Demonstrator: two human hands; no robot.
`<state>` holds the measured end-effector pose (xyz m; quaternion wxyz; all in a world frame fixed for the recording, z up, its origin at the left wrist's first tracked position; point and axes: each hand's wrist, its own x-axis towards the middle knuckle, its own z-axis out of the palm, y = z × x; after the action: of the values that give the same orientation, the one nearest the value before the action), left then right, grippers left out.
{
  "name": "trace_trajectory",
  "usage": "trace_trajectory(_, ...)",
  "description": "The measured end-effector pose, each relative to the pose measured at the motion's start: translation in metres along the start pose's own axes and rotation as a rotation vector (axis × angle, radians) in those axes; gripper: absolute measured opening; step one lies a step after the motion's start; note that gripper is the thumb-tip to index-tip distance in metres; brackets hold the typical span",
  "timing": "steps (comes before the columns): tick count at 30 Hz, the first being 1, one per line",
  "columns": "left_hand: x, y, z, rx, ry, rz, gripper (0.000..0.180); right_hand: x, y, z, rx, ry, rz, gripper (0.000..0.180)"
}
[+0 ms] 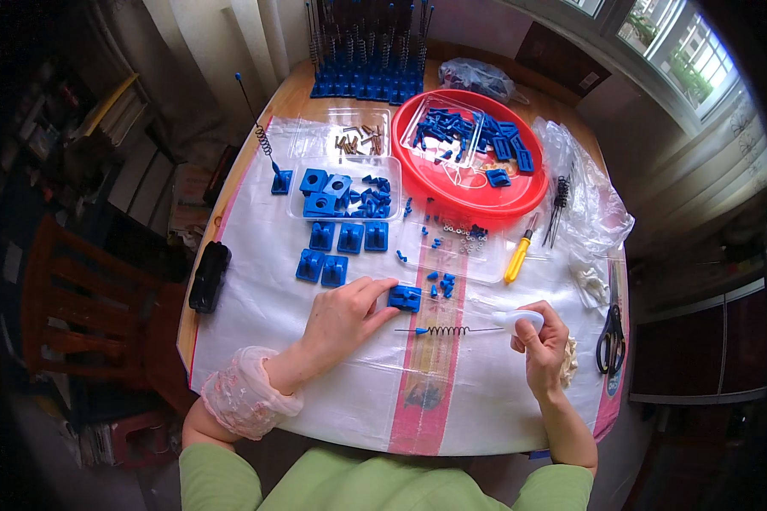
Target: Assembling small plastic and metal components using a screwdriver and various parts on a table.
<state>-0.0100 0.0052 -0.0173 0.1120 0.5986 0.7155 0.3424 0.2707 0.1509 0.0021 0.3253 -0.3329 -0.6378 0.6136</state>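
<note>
Fingers of the left hand (343, 317) curl over a blue plastic base (405, 297), pinning it flat on the plastic-covered table (256, 324). The right hand (541, 341) is closed around a white handle (517, 319), from which a thin rod with a coiled spring (448, 330) and a blue tip points toward that base without quite touching it.

Just above the left hand lie 5 loose blue bases (341, 249) in 2 short rows, and a clear tray (345, 189) holds more bases and small blue bits. One finished piece, a base with an upright sprung rod (268, 149), stands at the sheet's left edge. Many more of these (368, 51) crowd the far end of the table, so I judge a good share is done. A red basin (469, 192) still heaped with blue parts suggests plenty is left. A yellow screwdriver (518, 255) and scissors (610, 336) lie to the right.
</note>
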Motion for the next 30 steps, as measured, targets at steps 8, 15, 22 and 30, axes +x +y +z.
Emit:
trace_trajectory(8,-0.0002,0.0003,0.0000,0.000,0.004,-0.001,0.044,-0.0004,-0.0005,0.0012,0.017,0.014,0.012,0.017)
trace_trajectory(15,-0.0007,-0.0008,0.0005,-0.003,0.002,-0.003,0.044,-0.0005,-0.0003,-0.0004,-0.020,0.000,0.024,0.017)
trace_trajectory(22,-0.0002,-0.0006,0.0011,0.006,-0.005,-0.007,0.044,0.0000,0.0004,0.0030,0.018,0.032,0.007,0.018)
trace_trajectory(30,0.0001,0.0003,0.0002,0.003,0.003,0.004,0.044,0.0000,-0.0015,0.0030,0.016,0.011,0.019,0.018)
